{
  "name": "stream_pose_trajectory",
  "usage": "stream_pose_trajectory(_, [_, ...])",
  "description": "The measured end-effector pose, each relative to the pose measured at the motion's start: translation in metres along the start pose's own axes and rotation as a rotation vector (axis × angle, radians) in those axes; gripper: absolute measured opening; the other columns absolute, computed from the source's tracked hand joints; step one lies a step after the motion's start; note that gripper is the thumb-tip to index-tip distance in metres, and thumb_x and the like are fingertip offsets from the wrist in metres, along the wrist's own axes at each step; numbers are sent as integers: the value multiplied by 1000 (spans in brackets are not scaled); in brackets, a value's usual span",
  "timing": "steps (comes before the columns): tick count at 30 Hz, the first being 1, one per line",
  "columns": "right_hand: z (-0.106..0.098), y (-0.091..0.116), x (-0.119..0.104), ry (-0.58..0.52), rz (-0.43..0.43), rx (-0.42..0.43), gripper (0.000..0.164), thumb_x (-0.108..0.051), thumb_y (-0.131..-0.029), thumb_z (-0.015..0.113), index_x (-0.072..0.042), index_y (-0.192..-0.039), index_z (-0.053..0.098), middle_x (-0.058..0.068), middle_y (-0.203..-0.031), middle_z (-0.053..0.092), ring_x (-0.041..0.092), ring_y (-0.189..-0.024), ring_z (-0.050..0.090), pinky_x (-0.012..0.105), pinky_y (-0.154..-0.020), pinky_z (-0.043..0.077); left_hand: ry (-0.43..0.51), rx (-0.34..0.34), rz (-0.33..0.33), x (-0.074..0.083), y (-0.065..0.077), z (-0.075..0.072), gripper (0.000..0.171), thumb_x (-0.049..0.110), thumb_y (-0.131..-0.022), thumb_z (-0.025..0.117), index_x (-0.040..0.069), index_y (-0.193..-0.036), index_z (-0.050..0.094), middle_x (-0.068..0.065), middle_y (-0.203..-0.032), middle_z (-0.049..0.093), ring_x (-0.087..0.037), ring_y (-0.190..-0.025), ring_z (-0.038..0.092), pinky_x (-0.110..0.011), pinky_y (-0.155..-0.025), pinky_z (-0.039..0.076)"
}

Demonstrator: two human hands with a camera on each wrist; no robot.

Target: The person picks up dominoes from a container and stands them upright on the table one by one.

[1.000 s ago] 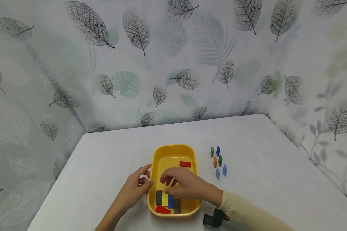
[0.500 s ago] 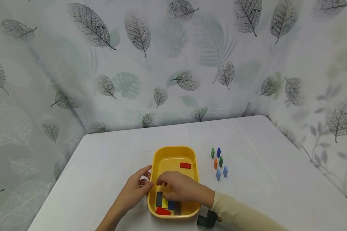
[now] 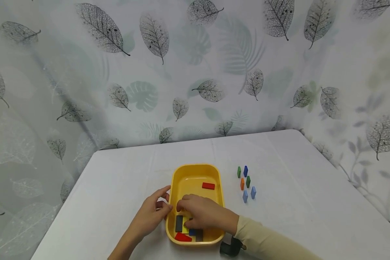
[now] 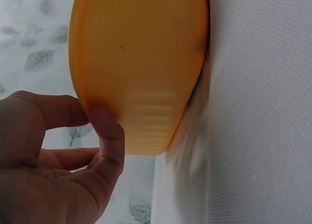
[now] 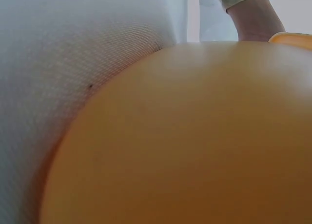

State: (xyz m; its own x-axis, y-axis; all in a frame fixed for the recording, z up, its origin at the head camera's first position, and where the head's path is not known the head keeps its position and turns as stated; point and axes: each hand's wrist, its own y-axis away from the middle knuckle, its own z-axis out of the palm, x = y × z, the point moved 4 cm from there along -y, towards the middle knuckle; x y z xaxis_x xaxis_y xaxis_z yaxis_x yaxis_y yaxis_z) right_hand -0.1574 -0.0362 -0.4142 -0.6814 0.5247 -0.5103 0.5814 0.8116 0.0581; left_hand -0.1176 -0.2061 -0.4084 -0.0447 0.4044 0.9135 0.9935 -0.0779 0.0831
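A yellow plastic tray (image 3: 195,167) stands on the white table. My left hand (image 3: 153,211) pinches its left rim, the thumb against the outer wall (image 4: 141,53) in the left wrist view. Inside the tray, my right hand (image 3: 206,213) reaches down with bent fingers, thumb tip over a yellow block (image 3: 185,230). I cannot tell whether the fingers grip that block. Beside it lie a dark grey block (image 3: 179,224), a blue block (image 3: 192,232) and a brownish-grey block (image 3: 199,235), the last two partly covered by the hand. A red block (image 3: 183,237) lies nearest me.
Another red block (image 3: 208,186) lies in the tray's far right part. On the table right of the tray stand several small upright blocks, including an orange one (image 3: 242,184) and a light blue one (image 3: 253,192). A black wrist device (image 3: 230,247) hangs under the right sleeve (image 3: 269,236).
My right hand has shifted slightly left and lower over the yellow block, then almost stopped. The left hand keeps its pinch on the tray rim. The blocks look unmoved.
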Motion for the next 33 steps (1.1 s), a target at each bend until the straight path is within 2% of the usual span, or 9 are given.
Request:
stream_pose_trajectory(10, [-1, -5, 4, 55, 36, 6, 41, -26, -86, 87, -21, -123, 70, -12, -107, 62, 6, -92, 54, 23, -82, 51, -16, 10, -8, 2, -2, -2, 60, 1, -96, 69, 5, -152, 49, -10, -112, 54, -23, -78, 60, -26, -67, 55])
stream_pose_trajectory(15, [-1, -2, 4, 35, -54, -46, 45, -32, -83, 90, -24, -123, 72, -13, -114, 63, 6, -102, 52, 24, -86, 50, -14, 5, 9, 3, -3, -2, 59, 1, -97, 68, 4, -152, 49, -10, -113, 54, -22, -78, 60, -25, -65, 54])
stream_pose_trajectory(18, [0, 0, 4, 21, -122, -88, 44, -31, -84, 89, -26, -124, 73, -13, -119, 61, 6, -106, 51, 24, -90, 49, -6, 0, 17, 3, -3, -2, 59, 1, -97, 68, 4, -153, 49, -11, -113, 54, -23, -78, 60, -25, -65, 54])
stream_pose_trajectory(20, [0, -1, 4, 23, -135, -100, 41, -28, -85, 88, -26, -123, 74, -12, -119, 61, 6, -106, 51, 23, -89, 49, -3, 1, 17, 2, -2, -1, 59, 1, -97, 68, 4, -153, 48, -11, -113, 54, -22, -78, 60, -25, -65, 54])
stream_pose_trajectory(28, [-4, -1, 4, 118, -47, -38, 29, -33, -85, 88, -25, -110, 76, -9, -101, 60, 7, -88, 52, 22, -75, 49, 8, 9, -1, 0, -2, -1, 60, 1, -96, 69, 5, -153, 48, -11, -114, 54, -22, -79, 60, -25, -65, 54])
stream_pose_trajectory(33, [-5, 1, 5, 141, -49, -46, 26, -30, -85, 88, -25, -108, 77, -10, -101, 60, 7, -89, 52, 22, -75, 49, 6, 4, -9, -2, -2, 0, 60, 2, -97, 69, 5, -153, 49, -10, -114, 54, -22, -80, 61, -26, -66, 54])
